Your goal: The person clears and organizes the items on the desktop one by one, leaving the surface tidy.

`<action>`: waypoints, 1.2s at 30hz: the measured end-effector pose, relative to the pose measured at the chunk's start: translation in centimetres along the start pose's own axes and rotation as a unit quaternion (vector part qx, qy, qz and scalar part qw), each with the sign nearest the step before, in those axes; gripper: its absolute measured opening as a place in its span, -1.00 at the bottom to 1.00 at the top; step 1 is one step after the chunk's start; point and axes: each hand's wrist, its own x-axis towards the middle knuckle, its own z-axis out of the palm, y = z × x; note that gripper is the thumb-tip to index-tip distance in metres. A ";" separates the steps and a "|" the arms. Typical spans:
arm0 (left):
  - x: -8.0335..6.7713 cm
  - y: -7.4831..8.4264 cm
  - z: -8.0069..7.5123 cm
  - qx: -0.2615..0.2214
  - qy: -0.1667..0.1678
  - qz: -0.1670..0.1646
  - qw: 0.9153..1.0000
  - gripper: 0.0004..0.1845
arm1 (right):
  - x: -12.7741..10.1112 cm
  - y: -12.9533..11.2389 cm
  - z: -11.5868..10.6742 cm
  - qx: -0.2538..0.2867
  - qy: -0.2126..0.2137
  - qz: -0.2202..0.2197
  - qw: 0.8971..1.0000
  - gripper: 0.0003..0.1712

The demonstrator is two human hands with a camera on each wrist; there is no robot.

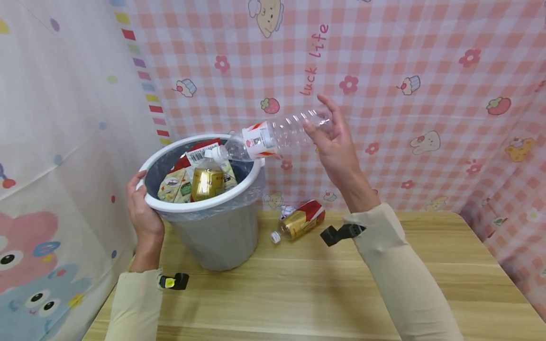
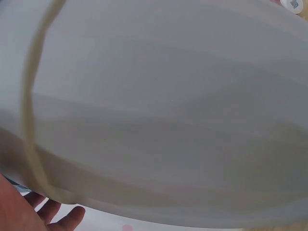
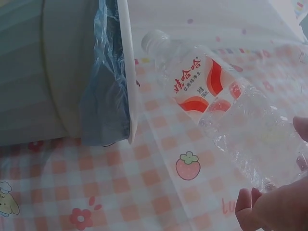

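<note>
My right hand grips a clear plastic bottle near its base, thumb on one side and fingers on the other. The bottle tilts cap-down toward the grey trash can, its white cap over the opening. In the right wrist view the bottle's red and white label shows beside the rim. My left hand holds the can's white rim at the left, fingers hooked over it. Inside the bag-lined can lie a gold-labelled bottle and several food wrappers.
A bottle with a gold and red label lies on the wooden table, right of the can. A crumpled wrapper is behind it. A pink checked cloth hangs behind the table, and a white patterned one at the left.
</note>
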 end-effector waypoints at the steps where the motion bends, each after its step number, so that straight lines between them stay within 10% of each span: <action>1: 0.0 0.0 0.0 0.000 0.000 0.000 1.000 -0.53 | 0.0 0.0 0.0 -0.008 0.001 0.001 1.000 -0.33; 36: 0.0 0.1 0.1 -0.021 0.011 0.012 1.000 -0.52 | 1.1 1.7 7.1 -0.157 0.023 -0.042 0.986 -0.13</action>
